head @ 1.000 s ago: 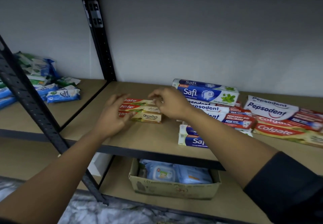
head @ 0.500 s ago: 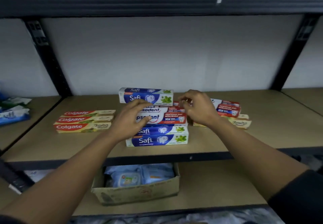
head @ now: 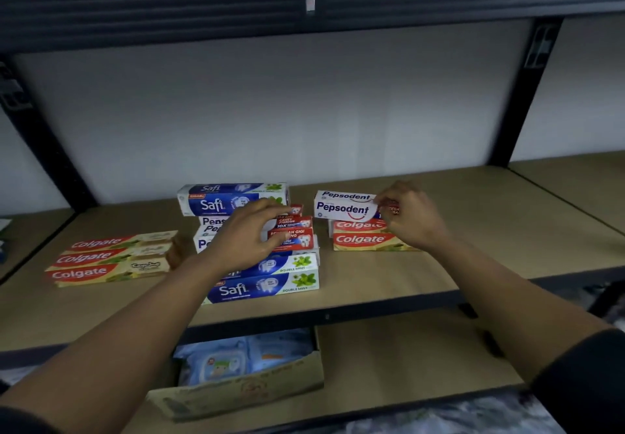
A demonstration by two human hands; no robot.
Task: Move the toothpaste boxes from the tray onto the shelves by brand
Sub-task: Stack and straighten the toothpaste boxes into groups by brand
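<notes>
Right hand [head: 411, 217] has closed in, now pinching the Pepsodent box [head: 343, 208] atop the right Colgate boxes [head: 360, 239] | left hand [head: 247, 237] arches over the centre Pepsodent stack [head: 294, 230], grip unclear | risk: the end-pinched box may pivot and slip

- The left hand [head: 247, 234] has left the three red-and-cream Colgate cartons [head: 108, 257] at the shelf's left, where it rested a second ago. It now sits over the middle stack of white-and-red Pepsodent cartons [head: 294, 230], nearer their red ends than half a second ago, with its fingers bent over the far side and its thumb at the near side.
- The right hand [head: 411, 217] has also come away from those cartons and moved right. It now pinches the right end of the single white Pepsodent carton [head: 343, 208] lying on the right-hand red Colgate cartons [head: 360, 239].
- That carton's lettered face, half hidden behind the hand before, now shows.
</notes>
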